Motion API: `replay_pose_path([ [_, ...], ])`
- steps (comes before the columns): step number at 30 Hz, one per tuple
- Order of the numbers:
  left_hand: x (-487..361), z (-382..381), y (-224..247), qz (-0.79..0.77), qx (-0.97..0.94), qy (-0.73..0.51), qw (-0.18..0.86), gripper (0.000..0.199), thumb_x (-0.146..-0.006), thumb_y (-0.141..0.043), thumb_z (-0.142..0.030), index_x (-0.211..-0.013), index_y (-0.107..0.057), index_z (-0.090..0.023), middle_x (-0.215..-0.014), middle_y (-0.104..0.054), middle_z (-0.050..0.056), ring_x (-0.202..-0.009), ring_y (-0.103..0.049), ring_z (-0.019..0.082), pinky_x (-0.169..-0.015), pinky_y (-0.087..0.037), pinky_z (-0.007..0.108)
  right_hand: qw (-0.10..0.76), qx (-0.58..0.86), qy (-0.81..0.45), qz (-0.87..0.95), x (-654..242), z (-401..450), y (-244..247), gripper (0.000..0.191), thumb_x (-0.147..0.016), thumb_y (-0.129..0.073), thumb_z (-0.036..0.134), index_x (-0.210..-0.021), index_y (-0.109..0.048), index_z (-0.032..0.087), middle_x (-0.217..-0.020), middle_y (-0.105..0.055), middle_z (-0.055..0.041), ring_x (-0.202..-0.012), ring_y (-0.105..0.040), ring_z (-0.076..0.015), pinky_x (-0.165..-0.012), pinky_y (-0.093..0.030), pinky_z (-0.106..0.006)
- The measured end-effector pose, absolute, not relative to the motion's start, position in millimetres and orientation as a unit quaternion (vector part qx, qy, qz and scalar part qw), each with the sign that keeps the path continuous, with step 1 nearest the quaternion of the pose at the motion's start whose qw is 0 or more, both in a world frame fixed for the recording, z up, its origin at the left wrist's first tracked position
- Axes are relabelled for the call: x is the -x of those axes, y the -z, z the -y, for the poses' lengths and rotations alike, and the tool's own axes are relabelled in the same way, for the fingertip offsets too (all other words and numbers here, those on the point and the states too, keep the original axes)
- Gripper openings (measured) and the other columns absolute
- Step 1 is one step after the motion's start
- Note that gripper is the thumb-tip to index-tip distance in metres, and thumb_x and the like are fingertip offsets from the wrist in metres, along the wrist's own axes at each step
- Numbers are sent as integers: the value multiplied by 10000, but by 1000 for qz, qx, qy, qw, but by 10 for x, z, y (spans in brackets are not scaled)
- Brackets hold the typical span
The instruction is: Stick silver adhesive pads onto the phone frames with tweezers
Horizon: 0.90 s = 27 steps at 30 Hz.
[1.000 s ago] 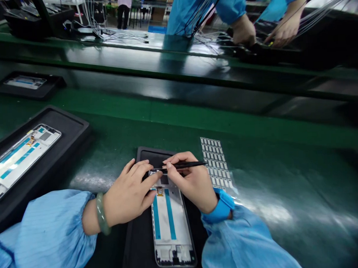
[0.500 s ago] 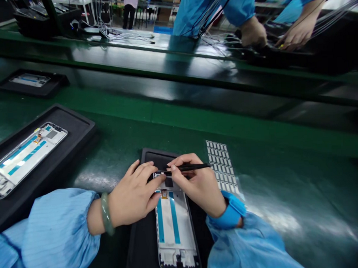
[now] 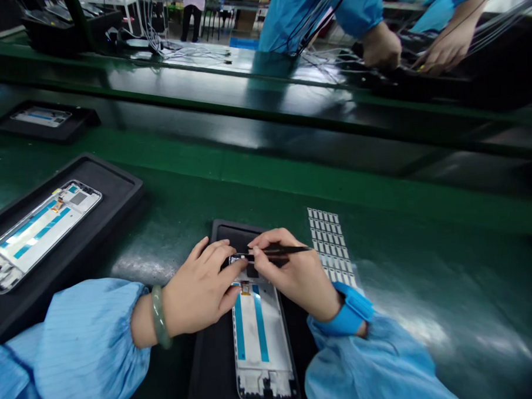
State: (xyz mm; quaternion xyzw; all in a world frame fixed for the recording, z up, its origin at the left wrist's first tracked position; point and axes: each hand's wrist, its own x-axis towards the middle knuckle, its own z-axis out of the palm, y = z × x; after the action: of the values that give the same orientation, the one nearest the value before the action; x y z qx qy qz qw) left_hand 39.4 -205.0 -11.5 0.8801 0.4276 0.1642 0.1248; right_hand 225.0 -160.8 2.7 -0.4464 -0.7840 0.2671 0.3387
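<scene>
A phone frame [image 3: 266,335] with two blue strips lies in a black tray [image 3: 206,361] in front of me. My left hand [image 3: 203,284] rests over its upper left edge, fingers stretched out and apart, the fingertips touching the top end. From the right, my right hand [image 3: 291,272] pinches dark tweezers [image 3: 283,250] held nearly level, their tips pointing left towards the left fingertips. Whatever lies right under those fingertips is too small and covered to make out. Just below sits a small orange flex connector [image 3: 246,288] on the frame.
A sheet of small pale labels [image 3: 332,243] lies right of my right hand. At left, a second phone frame [image 3: 42,233] sits in another black tray [image 3: 110,183], with a smaller-looking tray [image 3: 62,131] behind. Across the bench, a co-worker's hands [image 3: 383,47] work among cables.
My hands keep almost the same pose over the top of the phone frame. The tweezers and right wrist have tilted very slightly. The co-worker's hands shifted a little.
</scene>
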Motion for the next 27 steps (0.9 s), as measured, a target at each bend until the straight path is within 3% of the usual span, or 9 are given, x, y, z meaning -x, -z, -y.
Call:
replay_pose_path([
  [6,-394,2054,109,-429,-880,-157,128,383,-891,-450,-269,-1264,-450,-180,-1252,-493,103,-1254,-393,267,-1058,-304,515,402,457,-384,695,-2320,1639,154,84,-837,-561,241,-850,-482,214,-858,-628,-39,-747,-648,-154,-600,-539,-255],
  [16,-394,2057,103,-428,-880,-162,130,398,-882,-454,-252,-1274,-438,-182,-1249,-494,111,-1251,-396,266,-1055,-308,519,388,458,-364,713,-2284,1633,133,72,-835,-560,250,-851,-499,215,-850,-612,-42,-775,-646,-161,-643,-556,-277],
  [27,-392,2055,125,-428,-880,-163,130,408,-890,-445,-278,-1287,-424,-186,-1259,-477,119,-1256,-383,277,-1049,-307,524,341,473,-303,754,-2141,1580,-4,39,-829,-553,223,-826,-515,217,-781,-605,-15,-652,-635,-132,-582,-548,-239],
])
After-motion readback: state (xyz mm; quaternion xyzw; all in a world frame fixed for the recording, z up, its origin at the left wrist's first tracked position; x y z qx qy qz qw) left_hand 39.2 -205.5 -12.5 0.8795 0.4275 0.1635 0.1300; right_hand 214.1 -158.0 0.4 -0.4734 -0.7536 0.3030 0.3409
